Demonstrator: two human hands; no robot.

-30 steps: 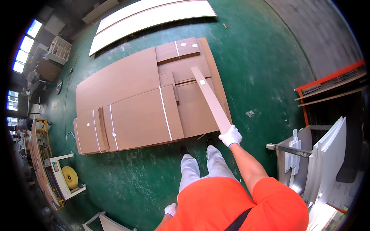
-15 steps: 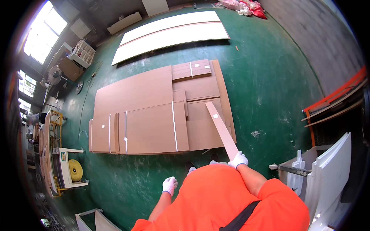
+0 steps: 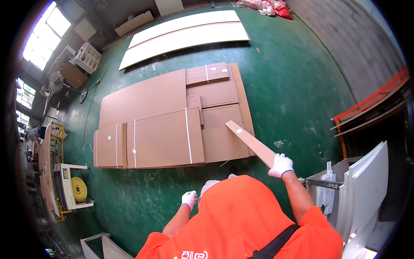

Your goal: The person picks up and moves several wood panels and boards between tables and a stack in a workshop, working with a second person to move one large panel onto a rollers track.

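Observation:
A long, narrow brown board (image 3: pixel 253 144) with a small white label slants away from me. Its near end is in my right hand (image 3: pixel 281 165), which wears a white glove and is closed around it. The board's far end reaches over the right part of a low stack of brown panels (image 3: pixel 222 146). My left hand (image 3: pixel 189 198), also gloved, hangs at my left side above the green floor. Its fingers are loosely curled, and nothing shows in them. Nearest to that hand is my own leg.
Strapped bundles of brown panels (image 3: pixel 166 138) lie on the stack. Large white panels (image 3: pixel 185 36) lie beyond. White boards (image 3: pixel 366 181) lean on a rack at right, below an orange frame (image 3: pixel 366 101). At left stands a strapping machine (image 3: pixel 64 181) with a yellow reel (image 3: pixel 79 189).
My right hand has moved right and a little forward with the narrow board, which now slants more sideways. The view has shifted slightly. My left hand stays low at my side.

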